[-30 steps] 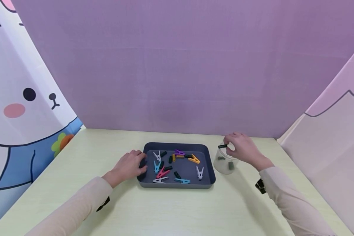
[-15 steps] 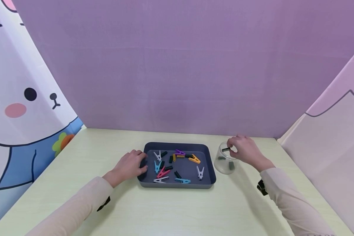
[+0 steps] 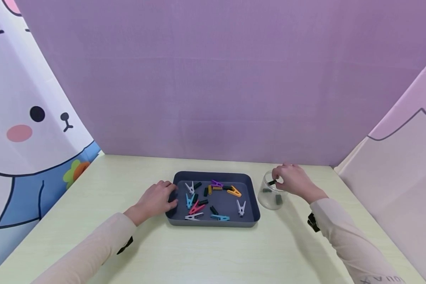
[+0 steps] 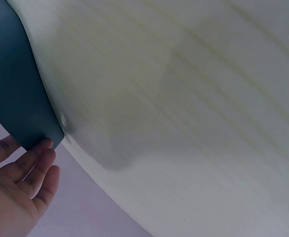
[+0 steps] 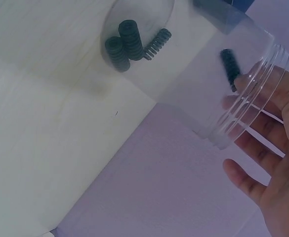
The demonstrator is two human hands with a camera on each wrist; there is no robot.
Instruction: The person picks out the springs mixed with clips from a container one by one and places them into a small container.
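Between the thumb and finger of my right hand (image 3: 294,181) I pinch one dark coil spring (image 5: 229,69), tilted just inside the mouth of a clear jar (image 3: 268,203); my other right fingers spread loosely beside the threaded rim. Three more springs (image 5: 131,39) lie at the jar's bottom, two thick and one thinner with open coils, so I count four with mine. The jar stands upright on the pale table (image 3: 213,254), just right of a grey tray (image 3: 213,223).

My left hand (image 3: 156,199) holds the tray's left edge, the fingers slightly apart and lightly curled over the rim.

Eight V-shaped clips lie in the tray: three white clips (image 3: 241,212), two blue clips (image 3: 220,217), one red clip (image 3: 195,209), one orange clip (image 3: 236,193) and one purple clip (image 3: 216,183) at the far side. Among them I count eight springs: two yellow springs (image 3: 217,188) side by side toward the far edge, and six dark springs (image 3: 213,210) scattered mostly through the left and middle.

As for writing, dark letters run across my right sleeve (image 3: 351,244) at the near edge of the head view, cut off so that I cannot read the word
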